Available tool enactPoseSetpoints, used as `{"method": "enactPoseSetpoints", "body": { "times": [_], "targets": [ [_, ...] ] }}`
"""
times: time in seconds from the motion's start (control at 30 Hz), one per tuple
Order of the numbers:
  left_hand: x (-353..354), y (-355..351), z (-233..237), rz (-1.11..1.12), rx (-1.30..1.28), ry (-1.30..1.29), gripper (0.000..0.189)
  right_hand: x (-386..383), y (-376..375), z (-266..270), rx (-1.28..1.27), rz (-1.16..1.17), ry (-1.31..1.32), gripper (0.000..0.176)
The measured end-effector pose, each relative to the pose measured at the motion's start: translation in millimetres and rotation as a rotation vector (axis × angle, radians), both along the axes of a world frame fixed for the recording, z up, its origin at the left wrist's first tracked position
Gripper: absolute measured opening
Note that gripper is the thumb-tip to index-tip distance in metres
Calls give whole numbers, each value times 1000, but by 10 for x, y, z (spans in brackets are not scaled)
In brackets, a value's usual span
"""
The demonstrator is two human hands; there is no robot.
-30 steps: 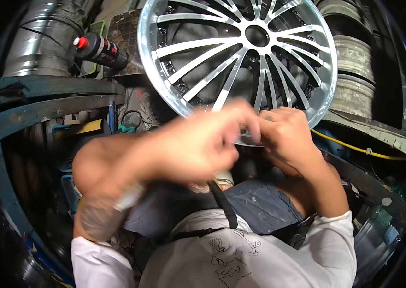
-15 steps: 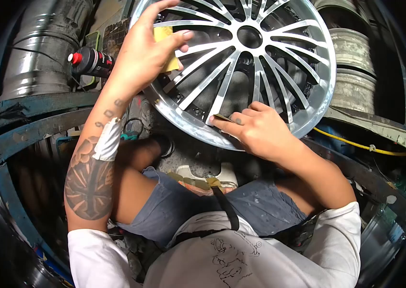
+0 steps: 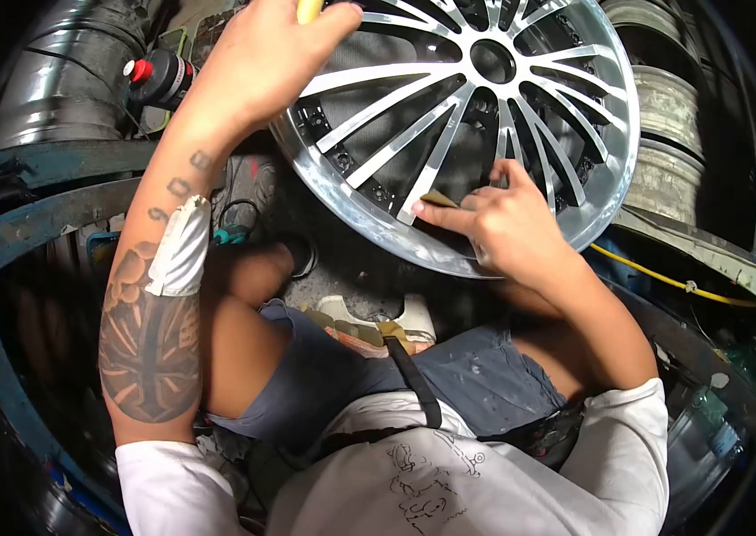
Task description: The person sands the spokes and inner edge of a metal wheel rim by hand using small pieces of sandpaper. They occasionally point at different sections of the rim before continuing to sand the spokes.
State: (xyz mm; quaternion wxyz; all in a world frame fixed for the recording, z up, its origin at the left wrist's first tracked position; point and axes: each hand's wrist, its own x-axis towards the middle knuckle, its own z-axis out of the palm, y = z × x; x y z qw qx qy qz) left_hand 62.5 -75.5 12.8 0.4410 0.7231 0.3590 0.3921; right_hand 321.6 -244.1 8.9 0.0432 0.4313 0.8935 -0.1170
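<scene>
A multi-spoke alloy wheel (image 3: 376, 225), with bright spoke faces and dark gaps, lies in front of me. My right hand (image 3: 513, 221) pinches a small brownish piece of sandpaper (image 3: 439, 198) at the outer end of a lower spoke. Its index fingertip presses there, close to the rim lip. Over the wheel's upper left side is my left hand (image 3: 278, 55), with a yellow pad (image 3: 308, 11) between thumb and fingers. The frame's top edge cuts off part of that pad and those fingers.
A black bottle with a red cap (image 3: 163, 79) lies at left beside a large metal barrel (image 3: 83, 67). More bare rims (image 3: 666, 103) are stacked at right. A yellow hose (image 3: 655, 268) runs below them. Blue metal frames (image 3: 56, 165) flank my legs.
My left hand has moved up with the yellow pad, partly leaving the view. My right hand stays at the spoke's end with the sandpaper. The wheel appears slightly farther right.
</scene>
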Motion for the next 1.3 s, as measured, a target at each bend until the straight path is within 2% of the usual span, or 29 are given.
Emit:
{"method": "enactPoseSetpoints", "body": {
  "times": [0.07,0.1,0.13,0.17,0.2,0.27,0.33,0.4,0.43,0.47,0.5,0.53,0.57,0.67,0.73,0.77,0.93,0.97,1.07,1.2,1.27,1.3],
  "targets": [
    [-89,58,-55,5,276,408,36,-78,-42,178,0,30,-98,46],
    [-112,74,-36,15,426,590,37,-151,-48,159,32,11,21,45],
    [-88,7,24,17,299,652,37,-194,-73,128,61,-11,138,45],
    [-98,16,4,-41,301,673,37,-168,-33,27,168,51,80,44],
    [-99,33,-15,-105,308,692,37,-86,-28,-56,15,-4,31,46],
    [-101,51,-104,-61,424,678,34,-15,-95,-37,84,0,47,51],
    [-81,-13,1,-64,424,628,29,-121,-96,19,70,-22,107,52],
    [-166,45,-50,-294,765,805,24,-100,-95,-17,29,-27,120,52],
    [-114,30,-9,-278,569,716,22,-42,-77,-79,-10,-22,105,51],
    [-96,32,-49,-259,654,711,23,-7,-73,-101,-39,-21,89,51],
    [-69,22,-69,-235,740,705,24,-41,-130,7,105,4,1,48],
    [-50,-68,-103,-108,528,592,25,-41,-145,63,94,6,-45,44],
    [-90,-17,-64,-229,591,777,26,-87,-143,80,104,-12,29,43],
    [-112,-31,-112,-313,593,683,29,-106,-131,-113,153,-9,139,42],
    [126,-229,200,-96,144,669,36,-31,-155,-179,108,-48,98,42],
    [216,-377,312,-27,222,659,38,-44,-180,-183,126,-51,92,42],
    [187,-226,560,27,-300,738,44,-15,-203,-216,150,-49,112,45],
    [91,-183,385,15,-243,677,43,-33,-179,-207,136,-51,100,45],
    [107,-214,361,-29,-142,613,43,-39,-185,-182,95,-50,68,46],
    [111,-227,357,-23,-119,686,43,-34,-155,-230,114,-47,89,46],
    [230,-387,697,-16,-164,755,42,-26,-148,-310,184,-38,157,45],
    [238,-309,790,-35,-317,763,42,3,-167,-264,127,-32,66,45]
  ]
}}
